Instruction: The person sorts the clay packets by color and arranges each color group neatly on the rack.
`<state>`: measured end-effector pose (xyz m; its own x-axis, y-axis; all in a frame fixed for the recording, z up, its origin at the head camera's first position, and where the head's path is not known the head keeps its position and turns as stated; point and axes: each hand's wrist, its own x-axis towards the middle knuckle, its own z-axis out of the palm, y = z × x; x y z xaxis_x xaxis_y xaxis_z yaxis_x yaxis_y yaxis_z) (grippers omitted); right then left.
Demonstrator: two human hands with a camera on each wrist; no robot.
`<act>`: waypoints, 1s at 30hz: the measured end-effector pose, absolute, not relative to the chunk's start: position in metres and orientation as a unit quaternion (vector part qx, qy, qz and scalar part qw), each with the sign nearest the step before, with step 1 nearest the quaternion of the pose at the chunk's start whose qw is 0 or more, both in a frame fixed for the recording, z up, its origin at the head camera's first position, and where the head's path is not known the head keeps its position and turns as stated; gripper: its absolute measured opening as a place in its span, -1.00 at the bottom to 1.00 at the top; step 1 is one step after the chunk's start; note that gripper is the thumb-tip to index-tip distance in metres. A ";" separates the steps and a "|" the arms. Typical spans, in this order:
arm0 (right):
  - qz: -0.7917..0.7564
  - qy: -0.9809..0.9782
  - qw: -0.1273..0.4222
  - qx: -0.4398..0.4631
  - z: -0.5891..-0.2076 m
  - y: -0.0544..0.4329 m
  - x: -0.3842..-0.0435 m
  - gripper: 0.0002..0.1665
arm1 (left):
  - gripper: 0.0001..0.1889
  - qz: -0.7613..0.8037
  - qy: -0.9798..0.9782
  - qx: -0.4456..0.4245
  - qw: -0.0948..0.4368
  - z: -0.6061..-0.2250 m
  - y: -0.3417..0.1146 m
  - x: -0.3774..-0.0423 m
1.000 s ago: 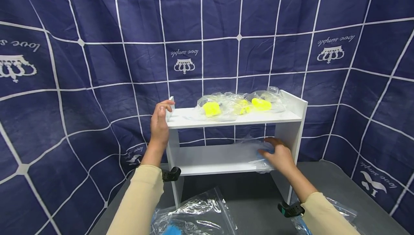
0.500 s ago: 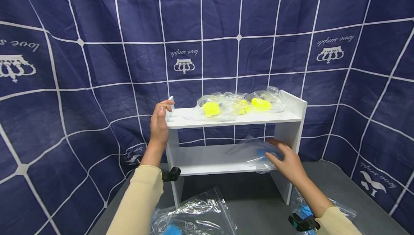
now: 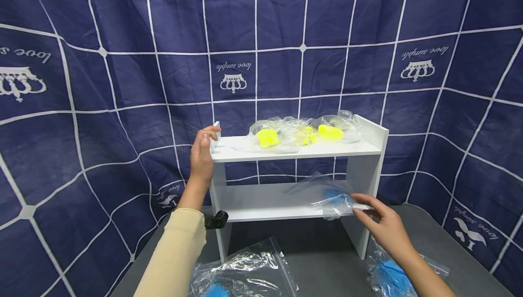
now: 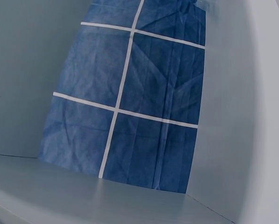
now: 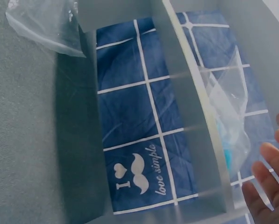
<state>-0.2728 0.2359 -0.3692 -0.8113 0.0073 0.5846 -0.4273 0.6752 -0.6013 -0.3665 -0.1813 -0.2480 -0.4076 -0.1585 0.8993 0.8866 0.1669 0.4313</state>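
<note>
My left hand [image 3: 202, 154] grips the upper left end of a white two-tier shelf [image 3: 261, 201], its fingertips curled over the side panel. At the right end of the lower board lies a clear plastic bag [image 3: 337, 201] with something blue inside. Beside that bag is my right hand [image 3: 382, 222]. The right wrist view shows its fingers [image 5: 268, 158] spread and apart from the bag [image 5: 230, 112]. On the top board, clear bags [image 3: 286, 140] hold bright yellow pieces. The left wrist view shows only the shelf's inside and the cloth behind.
A large clear zip bag [image 3: 249, 269] with a blue item lies on the dark grey tabletop [image 3: 323, 265] in front of the shelf. Another bag with blue contents [image 3: 390, 274] lies at right, partly behind my forearm. A navy checked curtain [image 3: 278, 24] hangs close behind.
My right hand has drawn back from inside the lower tier, toward the right and down, leaving the blue-filled bag on the board. The left hand stays at the shelf's left end.
</note>
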 end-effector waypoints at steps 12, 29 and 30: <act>0.350 -0.901 0.240 0.094 -0.393 0.273 -0.250 -0.45 | -0.61 -0.569 -0.616 -0.298 0.456 -0.248 -0.182 -0.365; 0.299 -0.915 0.218 0.161 -0.466 0.341 -0.250 -0.37 | -0.59 -0.574 -0.607 -0.303 0.458 -0.248 -0.180 -0.365; 0.303 -0.911 0.215 0.179 -0.470 0.344 -0.251 -0.35 | -0.59 -0.575 -0.607 -0.303 0.458 -0.248 -0.180 -0.365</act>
<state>-0.2508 0.3441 -0.4705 -0.8434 -0.1954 0.5006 -0.4561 0.7529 -0.4745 -0.3650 -0.1799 -0.2485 -0.3970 -0.1589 0.9040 0.8940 0.1558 0.4200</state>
